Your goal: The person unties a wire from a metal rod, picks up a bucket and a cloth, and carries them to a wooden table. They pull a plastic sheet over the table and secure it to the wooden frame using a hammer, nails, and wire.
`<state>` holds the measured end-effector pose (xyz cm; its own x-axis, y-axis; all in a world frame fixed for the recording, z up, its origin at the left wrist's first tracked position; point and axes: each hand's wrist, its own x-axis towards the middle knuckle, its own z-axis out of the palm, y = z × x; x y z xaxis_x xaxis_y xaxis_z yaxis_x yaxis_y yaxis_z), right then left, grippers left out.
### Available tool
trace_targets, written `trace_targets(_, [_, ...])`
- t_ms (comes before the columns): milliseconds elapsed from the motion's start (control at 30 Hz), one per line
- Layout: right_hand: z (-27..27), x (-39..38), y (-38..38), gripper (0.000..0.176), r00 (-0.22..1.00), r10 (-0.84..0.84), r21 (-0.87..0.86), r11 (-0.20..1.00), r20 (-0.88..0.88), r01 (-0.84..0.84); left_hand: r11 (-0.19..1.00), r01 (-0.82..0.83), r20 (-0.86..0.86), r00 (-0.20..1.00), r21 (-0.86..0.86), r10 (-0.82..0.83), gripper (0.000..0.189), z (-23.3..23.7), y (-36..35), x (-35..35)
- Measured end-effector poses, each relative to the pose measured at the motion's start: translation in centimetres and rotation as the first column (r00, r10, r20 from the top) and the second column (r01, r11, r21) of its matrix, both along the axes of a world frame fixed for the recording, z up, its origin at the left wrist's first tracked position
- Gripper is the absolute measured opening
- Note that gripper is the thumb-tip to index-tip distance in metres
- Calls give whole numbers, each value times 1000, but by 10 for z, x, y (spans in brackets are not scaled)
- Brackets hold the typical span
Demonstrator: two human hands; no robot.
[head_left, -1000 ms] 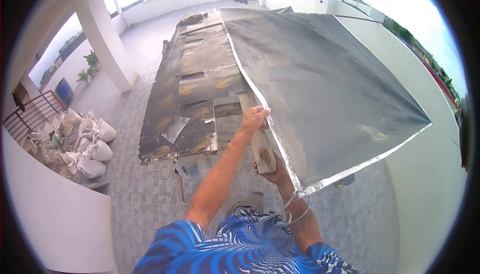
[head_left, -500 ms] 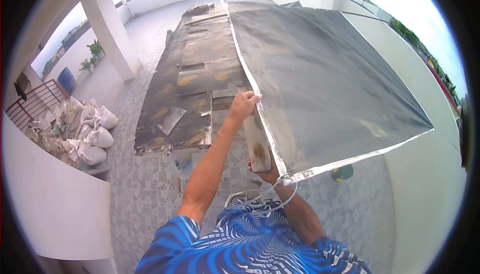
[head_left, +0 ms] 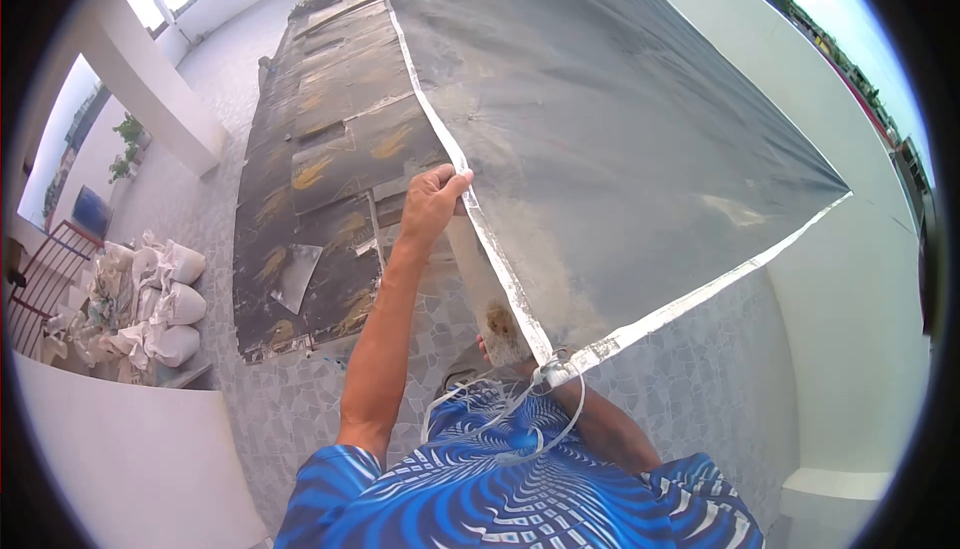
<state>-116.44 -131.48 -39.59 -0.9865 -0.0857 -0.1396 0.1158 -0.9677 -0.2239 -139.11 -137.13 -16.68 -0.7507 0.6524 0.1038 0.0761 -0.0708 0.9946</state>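
My left hand (head_left: 432, 205) pinches the white edge strip (head_left: 497, 267) of a large dark grey tarp (head_left: 620, 159). Below it, a worn grey board (head_left: 503, 341) with a brown stain at its near end slants down under the strip. My right hand (head_left: 484, 349) reaches beneath the tarp corner and grips the board's near end. Only fingertips show at the board's left side; the rest is hidden by the board and tarp. A pale cord (head_left: 548, 375) is tied at the tarp's corner and hangs in loops before my shirt.
Left of the tarp lies a patched, dark, weathered covering (head_left: 330, 164) with torn pieces. Filled white sacks (head_left: 175, 304) are heaped by a red railing (head_left: 58, 264). A white wall (head_left: 850, 349) runs along the right. A pillar (head_left: 150, 89) stands at the left.
My view has turned, so the tarp and covering appear shifted left. My left hand keeps its pinch on the strip. The board's near end and my right hand are closer to my body.
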Motion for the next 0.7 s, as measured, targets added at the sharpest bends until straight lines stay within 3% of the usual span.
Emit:
trace_targets(400, [3,8,5,55,991,-16,-40,999,134,22,998,-39,-24,999,-44,38,32,-5,4,-35])
trace_targets(567, [13,19,10,51,925,31,-130,991,379,20,990,-44,-98,995,-130,31,35,-27,-6,-41])
trace_targets(600, [18,17,15,50,935,44,-126,992,351,1,988,-46,-137,990,-150,25,35,-33,-8,-44])
trace_targets(633, [26,16,20,49,954,55,-97,995,295,-28,981,-59,-186,982,-184,25,36,-40,-6,-47])
trace_targets(667, [36,20,18,42,990,50,42,998,130,-56,969,-66,-225,974,-237,11,36,-52,-10,-47])
trace_targets(700, [41,19,13,40,991,-77,419,908,112,23,956,-72,-266,964,-283,-7,36,-66,-9,-49])
